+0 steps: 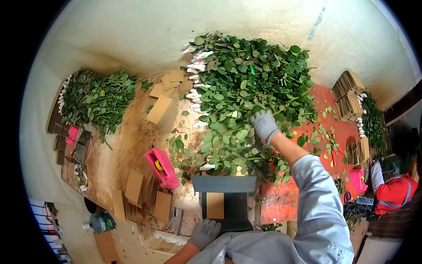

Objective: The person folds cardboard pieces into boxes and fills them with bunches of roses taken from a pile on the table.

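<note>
Nearest, left hand point(205, 233) at near edge of tabletop point(118, 154), beside black stand point(227, 222); fingers bent, can't tell if they hold anything. Cardboard piece point(215, 205) lies in stand; pink dispenser point(162, 169) left. Farther, right hand point(265, 125) reaches over leafy stems point(237, 152) beyond stand; fingers partly curled among leaves, motion blur, I can't confirm grip. Step, my judgement: handling stems. Next move calls for separating tangled leaves gently. Farthest, big stem pile point(263, 66), white-wrapped ends point(196, 68) facing left.
</note>
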Motion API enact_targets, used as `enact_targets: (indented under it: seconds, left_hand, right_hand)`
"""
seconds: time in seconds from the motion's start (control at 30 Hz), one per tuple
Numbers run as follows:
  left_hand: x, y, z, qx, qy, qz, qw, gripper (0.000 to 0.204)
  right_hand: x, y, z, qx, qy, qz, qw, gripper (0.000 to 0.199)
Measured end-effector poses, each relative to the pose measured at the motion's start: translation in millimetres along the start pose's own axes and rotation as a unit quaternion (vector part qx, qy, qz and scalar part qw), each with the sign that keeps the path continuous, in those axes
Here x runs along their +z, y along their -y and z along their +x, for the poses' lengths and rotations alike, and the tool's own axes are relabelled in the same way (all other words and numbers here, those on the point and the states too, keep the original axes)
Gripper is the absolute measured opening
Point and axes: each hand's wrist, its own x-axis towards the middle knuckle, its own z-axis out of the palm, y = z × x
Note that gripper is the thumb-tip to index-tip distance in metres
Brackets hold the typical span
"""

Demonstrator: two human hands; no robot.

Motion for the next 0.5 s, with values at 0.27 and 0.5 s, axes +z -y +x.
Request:
enact_targets:
  seconds: [0.27, 0.5]
  left_hand:
    - [7, -1, 0, -0.01, -0.058, 0.015, 0.998, 0.008]
    - [19, 9, -5, 0.024, -0.077, -0.025, 0.996, 0.013]
  right_hand:
    - [-149, -70, -112, 0.095, -0.309, 0.105, 0.94, 0.041]
    - [-232, -54, -195, 0.051, -0.294, -0.018, 0.954, 0.018]
